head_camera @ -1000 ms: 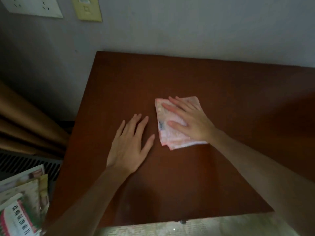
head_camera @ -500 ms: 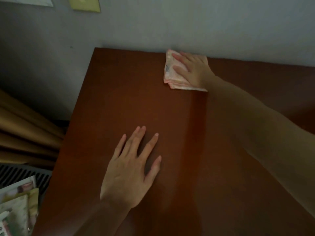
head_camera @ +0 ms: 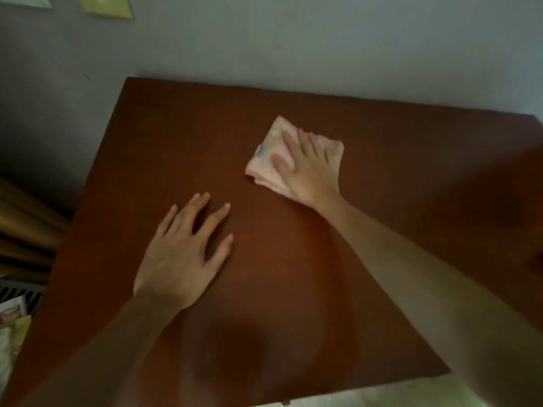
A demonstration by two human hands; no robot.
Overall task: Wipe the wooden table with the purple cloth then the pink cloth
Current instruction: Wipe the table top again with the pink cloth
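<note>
The folded pink cloth (head_camera: 266, 160) lies on the dark wooden table (head_camera: 396, 177), a little past its middle. My right hand (head_camera: 305, 168) presses flat on top of the cloth, fingers spread and pointing toward the wall. My left hand (head_camera: 185, 251) rests palm down on the bare wood nearer to me and to the left, fingers apart, holding nothing. No purple cloth is in view.
A grey wall (head_camera: 293, 39) runs right behind the table's far edge, with a yellowish switch plate (head_camera: 105, 5) at the top left. Brown curtain folds (head_camera: 23, 230) and a stack of papers (head_camera: 11, 318) stand off the table's left side.
My right hand has pulled the pink cloth back from the far edge by the wall toward the table's middle. The left hand has stayed flat on the wood.
</note>
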